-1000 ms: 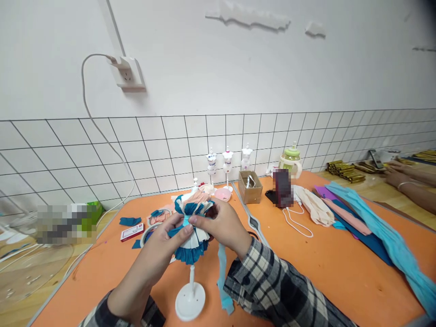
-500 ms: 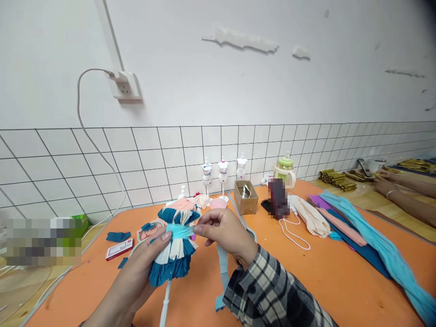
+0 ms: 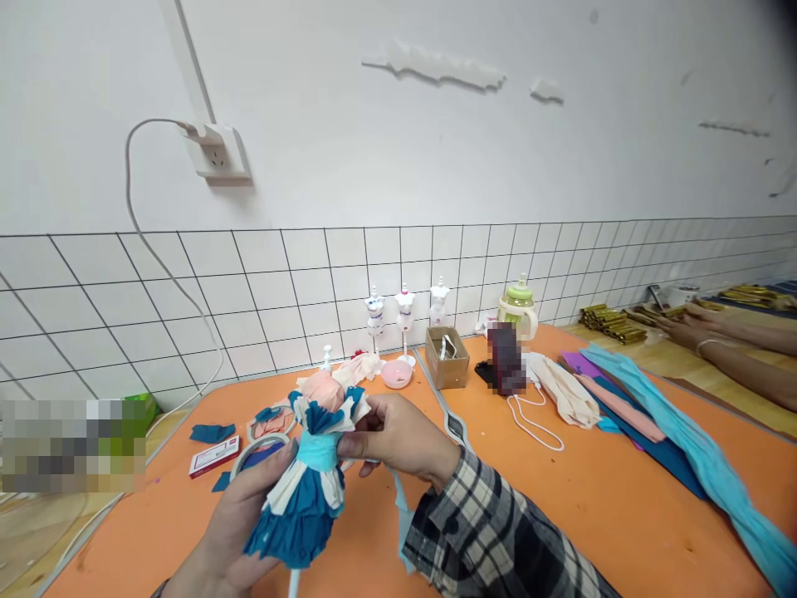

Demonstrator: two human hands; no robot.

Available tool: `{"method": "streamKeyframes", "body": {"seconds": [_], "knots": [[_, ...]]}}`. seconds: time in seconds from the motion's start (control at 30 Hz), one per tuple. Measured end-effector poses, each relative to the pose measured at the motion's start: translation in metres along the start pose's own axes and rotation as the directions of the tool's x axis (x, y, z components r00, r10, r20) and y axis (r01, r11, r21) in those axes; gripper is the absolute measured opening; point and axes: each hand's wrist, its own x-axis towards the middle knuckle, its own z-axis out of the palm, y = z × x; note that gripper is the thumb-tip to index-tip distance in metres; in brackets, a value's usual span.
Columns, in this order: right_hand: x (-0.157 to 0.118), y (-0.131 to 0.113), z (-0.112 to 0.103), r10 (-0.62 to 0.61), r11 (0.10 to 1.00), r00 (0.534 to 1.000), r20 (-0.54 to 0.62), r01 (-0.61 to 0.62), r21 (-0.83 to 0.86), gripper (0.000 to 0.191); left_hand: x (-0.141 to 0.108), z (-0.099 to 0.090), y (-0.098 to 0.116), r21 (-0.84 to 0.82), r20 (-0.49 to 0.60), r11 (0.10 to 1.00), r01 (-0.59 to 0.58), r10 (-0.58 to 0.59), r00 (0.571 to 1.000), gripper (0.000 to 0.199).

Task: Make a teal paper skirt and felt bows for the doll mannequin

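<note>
A small dress of crumpled blue and white paper (image 3: 299, 523), with a light blue band (image 3: 318, 451) round its waist, sits on a thin white stand (image 3: 294, 583). My left hand (image 3: 240, 515) is closed round the dress from the left, its thumb beside the band. On the other side, my right hand (image 3: 392, 436) pinches at the band's right edge. From beneath that hand a light blue paper strip (image 3: 403, 519) hangs to the table, partly covered by my plaid sleeve. My right fingertips hide the strip's upper part.
Behind the dress are a pink bowl (image 3: 397, 374), small white mannequins (image 3: 404, 309) and a cardboard box (image 3: 447, 361). Tape rolls (image 3: 265, 453) and a red-white box (image 3: 215, 457) lie left. Long paper pieces (image 3: 666, 440) lie right, near another person's arms (image 3: 740, 345).
The dress has turned and tipped, showing more of its blue skirt. The light blue strip, earlier pulled out to the right, now lies round the waist with my right hand close against it.
</note>
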Motion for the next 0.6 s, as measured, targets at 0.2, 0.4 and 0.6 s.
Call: {"method": "streamKeyframes", "body": {"seconds": [0.2,0.4,0.6], "knots": [[-0.003,-0.002,0.0,-0.005,0.998,0.999,0.053,0.008,-0.057,0.043,0.006,-0.001,-0.001,0.002,-0.022,0.992,0.129,-0.129,0.991,0.012],[-0.005,-0.003,-0.001,-0.001,0.988,0.999,0.046,0.008,-0.153,0.046,0.006,0.005,0.006,0.158,0.053,0.981,0.112,-0.122,0.991,0.019],[-0.003,0.002,0.004,-0.081,0.934,0.976,-0.204,0.003,-0.357,0.047,0.003,0.006,0.025,0.546,0.03,0.8,-0.247,0.276,0.961,0.041]]}}
